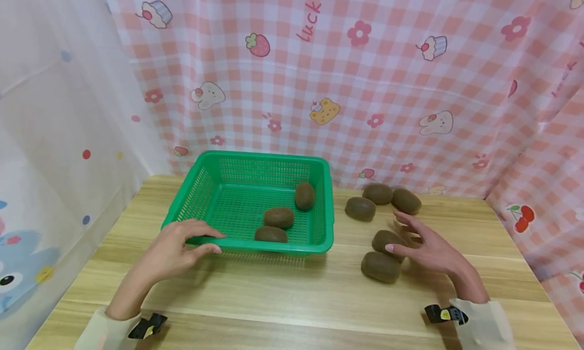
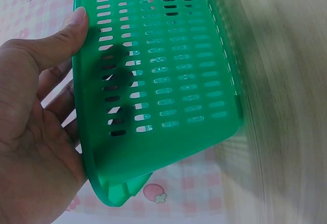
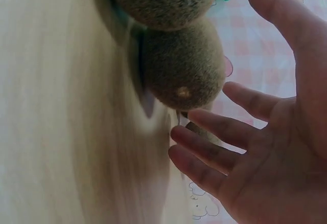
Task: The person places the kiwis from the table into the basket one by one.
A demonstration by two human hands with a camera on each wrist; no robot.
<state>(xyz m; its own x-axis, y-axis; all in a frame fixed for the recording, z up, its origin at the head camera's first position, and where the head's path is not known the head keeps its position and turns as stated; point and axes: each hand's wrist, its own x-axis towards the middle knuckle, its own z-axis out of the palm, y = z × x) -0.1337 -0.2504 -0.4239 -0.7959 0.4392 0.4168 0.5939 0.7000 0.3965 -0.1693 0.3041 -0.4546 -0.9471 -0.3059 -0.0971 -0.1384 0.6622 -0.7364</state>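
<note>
A green plastic basket (image 1: 255, 198) with slotted walls stands on the table, holding three brown fuzzy kiwis, one of them a kiwi (image 1: 279, 218) in the middle. My left hand (image 1: 175, 248) grips its near rim at the left corner; in the left wrist view the thumb lies outside the wall (image 2: 153, 81) and the fingers show dark through the slots. To the right, my right hand (image 1: 431, 248) hovers with spread fingers over a kiwi (image 1: 385, 241), its thumb overlapping that fruit. Another kiwi (image 1: 380, 267) lies just in front. The right wrist view shows the fingertips beside a kiwi (image 3: 181, 65), nothing in the palm.
Behind the right hand, three more kiwis lie grouped near the back edge, including a kiwi (image 1: 360, 208) closest to the basket. A pink checked curtain (image 1: 292, 86) hangs behind the wooden table (image 1: 292, 304), and a white patterned curtain (image 1: 68, 112) at the left.
</note>
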